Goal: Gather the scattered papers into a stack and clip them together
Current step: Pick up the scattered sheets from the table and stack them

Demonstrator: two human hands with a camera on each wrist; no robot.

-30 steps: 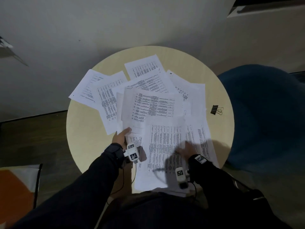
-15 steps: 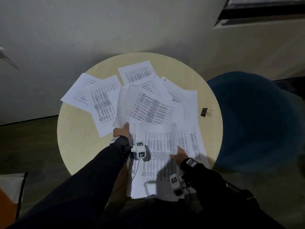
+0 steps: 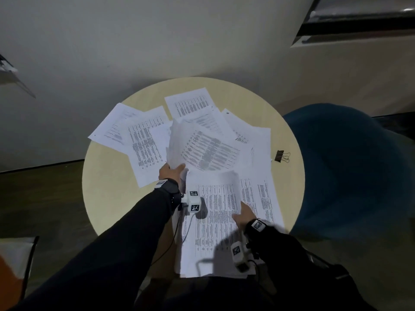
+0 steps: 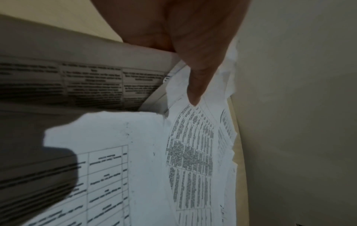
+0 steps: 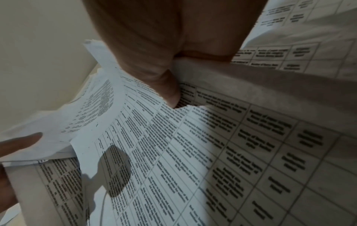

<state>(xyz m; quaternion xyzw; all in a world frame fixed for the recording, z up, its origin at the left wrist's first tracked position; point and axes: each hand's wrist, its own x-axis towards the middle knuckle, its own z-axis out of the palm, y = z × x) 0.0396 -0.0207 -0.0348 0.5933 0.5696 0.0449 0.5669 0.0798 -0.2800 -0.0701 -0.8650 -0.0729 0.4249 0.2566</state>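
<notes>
Several printed white papers [image 3: 148, 140] lie scattered and overlapping on a round pale table [image 3: 107, 198]. My left hand [image 3: 171, 172] pinches the near corner of a lifted bundle of sheets [image 3: 208, 149], thumb on top; the left wrist view shows that thumb [image 4: 195, 76] pressed on the sheets [image 4: 191, 152]. My right hand [image 3: 243, 215] grips the right edge of the near sheet [image 3: 215, 209], which hangs over the table's front edge; its thumb [image 5: 166, 85] lies on top of the paper [image 5: 173, 152], its fingers hidden beneath. A black binder clip [image 3: 281, 156] lies apart at the table's right.
A dark blue chair [image 3: 350, 171] stands close against the table's right side. A grey wall [image 3: 134, 41] rises behind the table. An orange and white object [image 3: 13, 261] sits on the dark floor at lower left. Bare tabletop shows at the left front.
My left hand has lifted and drawn the middle bundle of sheets up off the table. My right hand has kept its hold on the near sheet's right edge.
</notes>
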